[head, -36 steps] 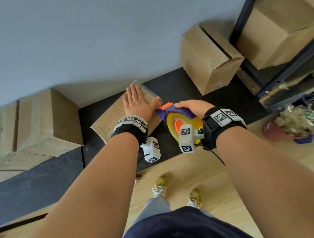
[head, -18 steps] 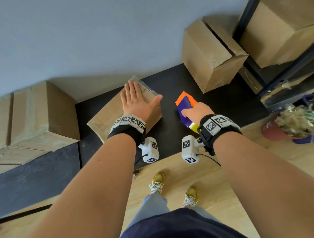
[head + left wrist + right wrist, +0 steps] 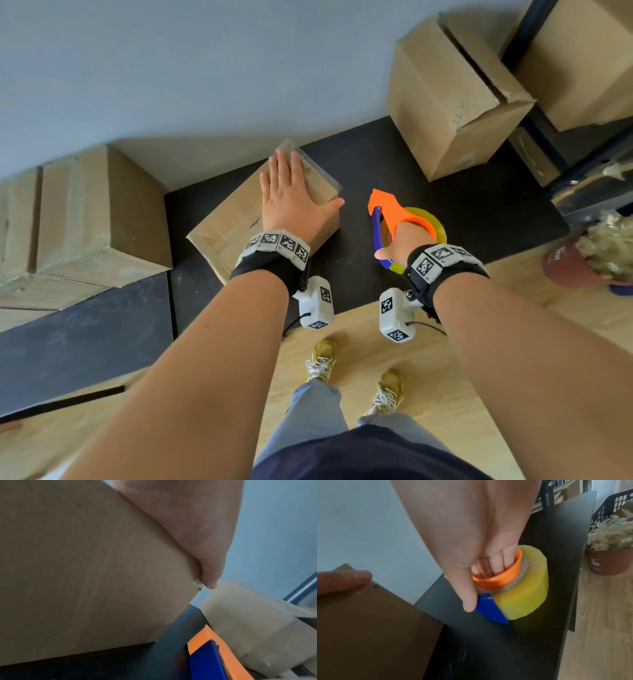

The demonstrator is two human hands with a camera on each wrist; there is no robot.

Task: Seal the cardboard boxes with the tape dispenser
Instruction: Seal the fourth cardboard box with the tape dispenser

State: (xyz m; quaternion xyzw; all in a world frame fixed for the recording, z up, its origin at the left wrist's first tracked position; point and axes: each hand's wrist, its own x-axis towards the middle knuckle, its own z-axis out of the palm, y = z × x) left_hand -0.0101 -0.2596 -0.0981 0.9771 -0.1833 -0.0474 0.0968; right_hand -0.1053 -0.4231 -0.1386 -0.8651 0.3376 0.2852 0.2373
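probably the orange and blue plastic tape dispenser [image 3: 394, 219] is light and stiff; right hand [image 3: 406, 240] fingers curl inside its core ring, left hand [image 3: 291, 202] presses flat on the small brown cardboard box [image 3: 233, 226].

box [image 3: 236, 219]: I see plain brown cardboard, flaps closed, clear tape along its far edge, lying askew at frame centre.
dispenser [image 3: 394, 219]: orange and blue, yellow roll, lying right of the box.

Black tabletop [image 3: 479, 205] set against grey wall [image 3: 171, 68]. Brown pot [image 3: 568, 267] with dried filling seen right of tabletop, on wooden floor [image 3: 428, 377]. Dark basket [image 3: 611, 504] seen beyond pot.
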